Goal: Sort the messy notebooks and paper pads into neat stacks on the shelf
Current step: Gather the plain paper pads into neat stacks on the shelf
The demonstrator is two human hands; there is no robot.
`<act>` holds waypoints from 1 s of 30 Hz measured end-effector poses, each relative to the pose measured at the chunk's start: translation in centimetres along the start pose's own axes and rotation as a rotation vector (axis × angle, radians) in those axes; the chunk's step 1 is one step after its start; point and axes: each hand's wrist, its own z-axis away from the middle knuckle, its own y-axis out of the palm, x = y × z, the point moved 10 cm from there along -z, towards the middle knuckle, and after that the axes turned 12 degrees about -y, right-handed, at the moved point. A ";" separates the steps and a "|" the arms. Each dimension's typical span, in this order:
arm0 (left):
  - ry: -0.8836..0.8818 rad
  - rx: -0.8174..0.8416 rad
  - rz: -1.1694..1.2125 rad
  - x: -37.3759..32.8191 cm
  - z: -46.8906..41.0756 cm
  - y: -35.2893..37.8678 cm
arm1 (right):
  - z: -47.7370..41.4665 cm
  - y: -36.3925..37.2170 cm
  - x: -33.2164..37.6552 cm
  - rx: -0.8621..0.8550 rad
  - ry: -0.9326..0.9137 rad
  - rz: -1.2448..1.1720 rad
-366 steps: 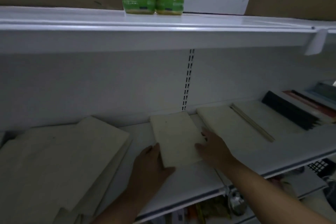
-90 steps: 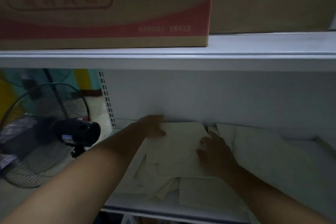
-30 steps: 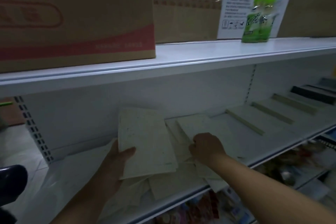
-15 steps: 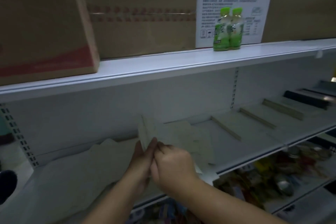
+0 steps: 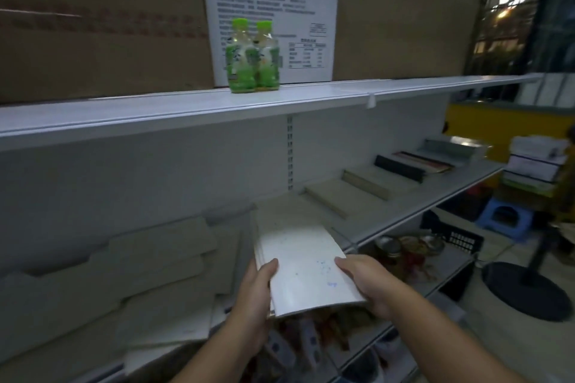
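- Left hand [image 5: 256,292] grips the pad's [image 5: 303,264] left edge: thumb on top, fingers hidden beneath.
- Right hand [image 5: 365,281] clasps the pad's right edge, thumb on the cover, fingers curled under.
- Pad white with faint blue marks, bowed slightly. It is held off the shelf [image 5: 435,194] at the front rim, far end tilted toward the back wall. More leaves show along its left edge.
- Loose pile [image 5: 146,270] of pale pads lies left of the hands, overlapping and askew.
- Flat stacks [image 5: 368,179] sit in a row to the right, with a black notebook [image 5: 399,166] beyond.
- Upper shelf: two green bottles [image 5: 252,56], white sign [image 5: 273,3], cardboard boxes [image 5: 93,25].
- Jars [image 5: 390,250] below.
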 end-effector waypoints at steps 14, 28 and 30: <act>-0.068 0.131 -0.144 -0.7 -14.6 12.1 | -9.6 -13.2 3.2 -0.194 -0.120 0.231; -0.116 -0.180 -0.311 -1.8 -26.9 16.6 | -22.5 -19.2 5.6 -0.178 -0.078 0.528; -0.204 -0.124 -0.177 -1.6 -28.0 17.2 | -24.6 -20.1 6.0 -0.140 -0.078 0.565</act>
